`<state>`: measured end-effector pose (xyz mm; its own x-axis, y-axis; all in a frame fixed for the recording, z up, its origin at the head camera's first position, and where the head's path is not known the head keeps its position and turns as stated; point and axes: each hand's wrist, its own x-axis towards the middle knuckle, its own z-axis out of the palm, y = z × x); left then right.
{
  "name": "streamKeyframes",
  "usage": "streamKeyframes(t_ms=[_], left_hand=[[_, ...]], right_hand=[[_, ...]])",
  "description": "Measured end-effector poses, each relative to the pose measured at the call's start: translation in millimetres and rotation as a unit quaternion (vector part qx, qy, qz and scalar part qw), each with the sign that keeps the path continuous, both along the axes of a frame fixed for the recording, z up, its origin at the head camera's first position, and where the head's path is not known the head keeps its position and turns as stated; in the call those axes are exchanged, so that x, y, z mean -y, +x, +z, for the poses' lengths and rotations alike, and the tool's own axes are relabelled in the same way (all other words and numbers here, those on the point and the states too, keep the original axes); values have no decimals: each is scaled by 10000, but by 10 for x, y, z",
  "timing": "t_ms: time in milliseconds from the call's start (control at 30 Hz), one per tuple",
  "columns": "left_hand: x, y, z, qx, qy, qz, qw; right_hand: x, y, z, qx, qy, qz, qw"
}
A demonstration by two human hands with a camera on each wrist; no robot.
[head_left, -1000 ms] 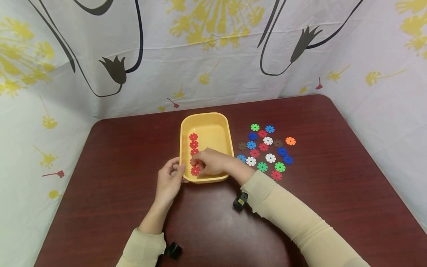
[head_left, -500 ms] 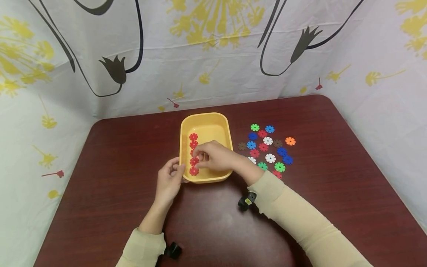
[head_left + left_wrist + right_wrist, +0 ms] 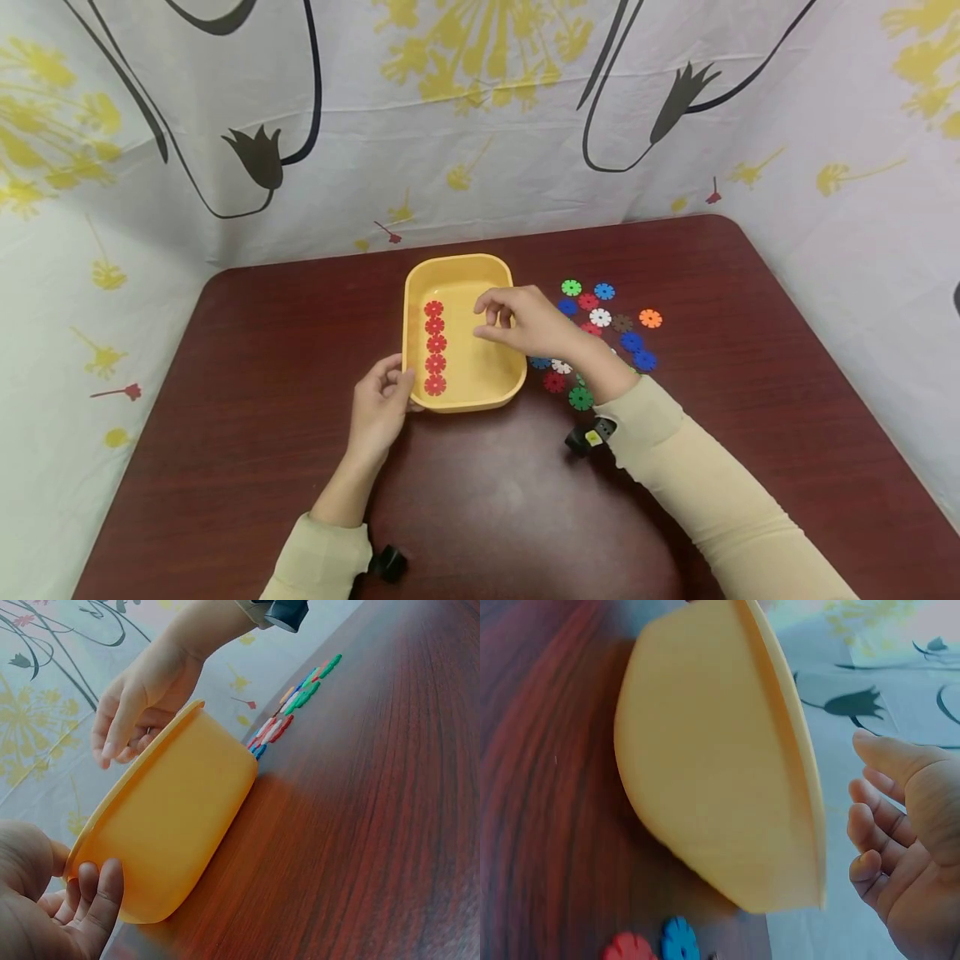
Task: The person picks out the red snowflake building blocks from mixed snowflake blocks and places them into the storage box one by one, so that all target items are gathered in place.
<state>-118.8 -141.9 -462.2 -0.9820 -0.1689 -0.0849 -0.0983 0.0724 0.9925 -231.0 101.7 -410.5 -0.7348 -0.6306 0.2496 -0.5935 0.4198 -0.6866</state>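
Note:
A yellow plastic tray [image 3: 471, 371] stands on the table in the head view. Along its left inner side lie several red notched plastic discs [image 3: 436, 343] in a straight column. My left hand [image 3: 381, 412] grips the tray's near-left rim; in the left wrist view the thumb and fingers [image 3: 105, 900] pinch the wall. Over the tray's right half hovers my right hand [image 3: 536, 323], its fingers loosely bent with nothing between them. The right wrist view shows that hand [image 3: 922, 832] apart from the tray wall [image 3: 712, 750].
Right of the tray, several notched discs in mixed colours lie loose on the dark wooden table [image 3: 300, 333], among them an orange disc [image 3: 651, 318] and a dark green disc [image 3: 581, 398]. My right forearm covers some. A patterned cloth [image 3: 480, 183] hangs behind the table.
My right hand has lifted off the red discs and moved right and away, uncovering the whole column. The left hand has stayed on the tray rim.

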Motion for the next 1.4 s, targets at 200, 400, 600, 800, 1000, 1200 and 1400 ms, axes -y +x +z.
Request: streamKeyframes(t_ms=[200, 400, 600, 800, 1000, 1200, 1400], left_hand=[[-1, 2, 7, 14, -10, -6, 10000], [2, 4, 2, 45, -5, -11, 10000], [9, 4, 0, 42, 9, 1, 10000], [9, -2, 1, 47, 12, -13, 10000], [8, -4, 4, 72, 26, -13, 10000], [10, -7, 3, 54, 21, -26, 10000], [11, -14, -5, 72, 46, -12, 10000]], right_hand=[[-200, -54, 9, 46, -130, -322, 9994], [-349, -86, 0, 123, -139, -483, 9987], [-508, -139, -20, 96, -59, -688, 9976], [-697, -201, -38, -56, 3, -1061, 9943], [-858, -238, -61, -116, 136, -1390, 9901], [-970, -274, -118, -93, 162, -1613, 9867], [-1056, -317, -188, -64, 136, -1813, 9833]])
